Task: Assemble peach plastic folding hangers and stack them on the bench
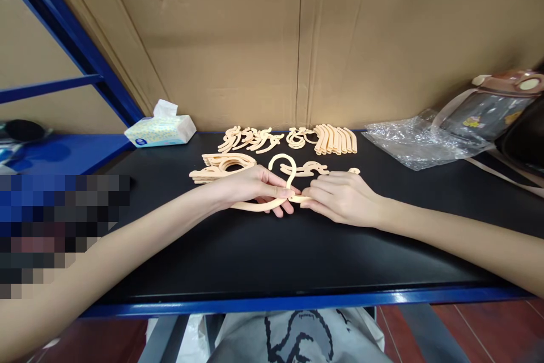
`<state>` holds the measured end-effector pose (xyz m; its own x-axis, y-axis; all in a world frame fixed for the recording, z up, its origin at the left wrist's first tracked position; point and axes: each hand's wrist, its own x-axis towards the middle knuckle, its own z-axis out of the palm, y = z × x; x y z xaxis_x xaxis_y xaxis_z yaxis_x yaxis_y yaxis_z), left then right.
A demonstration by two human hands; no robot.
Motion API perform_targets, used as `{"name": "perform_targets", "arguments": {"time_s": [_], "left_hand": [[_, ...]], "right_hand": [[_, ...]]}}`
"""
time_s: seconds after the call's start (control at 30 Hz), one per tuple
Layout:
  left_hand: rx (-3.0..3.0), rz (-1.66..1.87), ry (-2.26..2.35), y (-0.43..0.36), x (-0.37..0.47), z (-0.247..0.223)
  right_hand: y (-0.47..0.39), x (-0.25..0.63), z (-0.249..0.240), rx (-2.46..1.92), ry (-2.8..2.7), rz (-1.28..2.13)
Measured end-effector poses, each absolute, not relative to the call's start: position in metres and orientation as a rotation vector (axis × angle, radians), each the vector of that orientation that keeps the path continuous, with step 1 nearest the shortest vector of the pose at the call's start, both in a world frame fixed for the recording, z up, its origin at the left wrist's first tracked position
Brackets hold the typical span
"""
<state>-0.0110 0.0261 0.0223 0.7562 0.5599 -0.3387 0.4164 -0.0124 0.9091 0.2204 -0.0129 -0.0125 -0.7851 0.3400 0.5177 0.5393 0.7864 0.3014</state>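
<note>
A cream-coloured clothes hanger [260,207] is held between my hands just above the black table, its curved hook pointing up. My left hand [266,184] pinches it near the joint below the hook, with the thumb on top and fingers underneath. One arm of the hanger sweeps out to the left beneath my wrist. My right hand [342,196] has its fingers wrapped round the short piece on the right side of the joint, and most of that piece is hidden. Behind the left hand lies a stack of folded hangers [208,173]. Loose hook pieces [312,167] lie behind the right hand.
Along the back lie a pile of curved pieces [266,139], several hooks [295,137] and a row of hanger arms [335,139]. A tissue box [164,129] stands at the left. Clear plastic wrap [416,139] and a strapped bottle [484,111] sit at the right. Cardboard [229,46] rises behind.
</note>
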Motion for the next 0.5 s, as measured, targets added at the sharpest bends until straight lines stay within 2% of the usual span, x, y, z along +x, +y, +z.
{"name": "perform_targets", "arguments": {"time_s": [0.23,0.37,0.5], "left_hand": [[1.608,0.158,0.81,0.026,-0.013,0.023],[1.596,0.054,0.769,0.017,-0.01,0.019],[1.576,-0.013,0.669,0.009,-0.004,0.016]], "right_hand": [[-0.011,0.222,-0.013,-0.679,-2.502,-0.601],[0.001,0.23,-0.011,-0.909,-2.361,-0.61],[0.007,0.232,-0.01,-0.868,-2.403,-0.65]]}}
